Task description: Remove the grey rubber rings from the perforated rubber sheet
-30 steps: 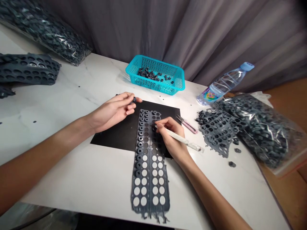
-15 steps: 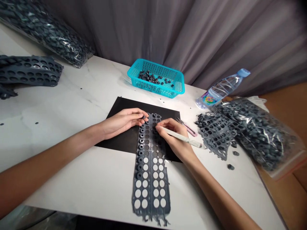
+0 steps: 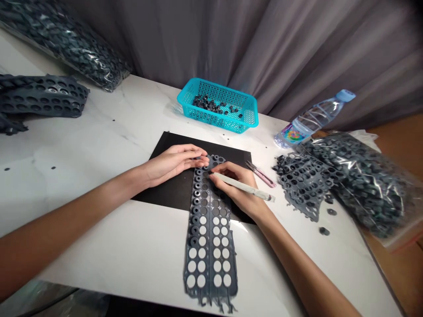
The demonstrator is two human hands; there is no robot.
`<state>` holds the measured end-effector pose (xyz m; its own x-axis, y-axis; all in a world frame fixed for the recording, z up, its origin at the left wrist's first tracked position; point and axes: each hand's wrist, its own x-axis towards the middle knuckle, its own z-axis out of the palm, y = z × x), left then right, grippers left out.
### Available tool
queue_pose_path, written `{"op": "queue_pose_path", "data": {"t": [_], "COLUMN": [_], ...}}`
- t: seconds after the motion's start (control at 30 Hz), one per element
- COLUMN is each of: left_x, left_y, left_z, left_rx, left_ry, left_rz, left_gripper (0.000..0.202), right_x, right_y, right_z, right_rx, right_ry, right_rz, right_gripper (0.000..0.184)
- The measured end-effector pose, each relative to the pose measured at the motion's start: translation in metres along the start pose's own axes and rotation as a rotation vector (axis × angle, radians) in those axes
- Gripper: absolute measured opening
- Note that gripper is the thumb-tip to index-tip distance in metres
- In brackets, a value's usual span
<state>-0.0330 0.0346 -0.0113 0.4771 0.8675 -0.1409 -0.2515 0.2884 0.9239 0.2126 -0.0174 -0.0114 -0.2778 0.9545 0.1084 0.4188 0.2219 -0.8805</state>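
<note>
A long grey rubber strip (image 3: 209,233) full of round holes lies lengthwise on a black mat (image 3: 172,185), its near half on the white table. Small dark rings still sit in its left column. My left hand (image 3: 175,162) rests on the strip's far left end, fingers stretched flat and pressing down. My right hand (image 3: 238,187) grips a thin white pen-like tool (image 3: 244,188) like a pencil, its tip against the strip's upper middle.
A teal basket (image 3: 249,118) with loose dark rings stands behind the mat. Pink-handled snips (image 3: 259,174) lie to the right. Emptied strips (image 3: 300,180), a bag of rings (image 3: 366,180) and a water bottle (image 3: 313,116) crowd the right; more strips (image 3: 42,94) and another bag (image 3: 66,44) the left.
My left hand came down from the mat's far edge, where it pinched a small ring, onto the strip's far end. The right hand's tool shifted slightly towards the far end.
</note>
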Motion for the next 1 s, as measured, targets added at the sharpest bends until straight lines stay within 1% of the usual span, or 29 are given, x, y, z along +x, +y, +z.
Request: {"op": "queue_pose_path", "data": {"t": [0.1,0.2,0.3,0.43,0.5,0.6,0.77,0.87,1.0], "left_x": [0.000,-0.001,-0.001,0.001,0.002,0.001,-0.006,-0.010,-0.014], "left_y": [-0.001,0.000,0.001,0.001,-0.001,-0.002,0.003,0.007,0.009], "left_z": [-0.001,0.001,0.005,0.008,0.008,0.008,0.009,0.012,0.017], "left_rx": [0.047,0.099,0.154,0.273,0.319,0.307,0.179,0.110,0.068], "left_ry": [-0.013,0.027,0.070,0.077,0.079,0.074,0.091,0.057,0.018], "left_rz": [0.003,0.031,0.057,0.092,0.116,0.095,-0.009,-0.052,-0.058], "left_gripper": [0.018,0.019,0.022,0.031,0.032,0.033,0.046,0.044,0.042], "right_x": [-0.001,-0.002,-0.001,0.000,0.000,0.000,-0.001,-0.001,0.000], "right_y": [0.001,0.003,0.004,0.003,0.002,0.002,0.001,0.002,0.004], "right_z": [-0.001,-0.001,0.000,0.001,0.001,0.001,-0.003,-0.004,-0.004], "right_rx": [-0.042,-0.102,-0.154,-0.172,-0.173,-0.160,-0.040,0.028,0.081], "right_ry": [-0.018,-0.017,0.022,0.069,0.081,0.075,0.038,0.027,0.021], "right_rz": [-0.021,-0.053,-0.102,-0.198,-0.212,-0.180,-0.072,-0.005,0.013], "right_gripper": [0.018,0.021,0.023,0.022,0.024,0.026,0.023,0.026,0.032]}}
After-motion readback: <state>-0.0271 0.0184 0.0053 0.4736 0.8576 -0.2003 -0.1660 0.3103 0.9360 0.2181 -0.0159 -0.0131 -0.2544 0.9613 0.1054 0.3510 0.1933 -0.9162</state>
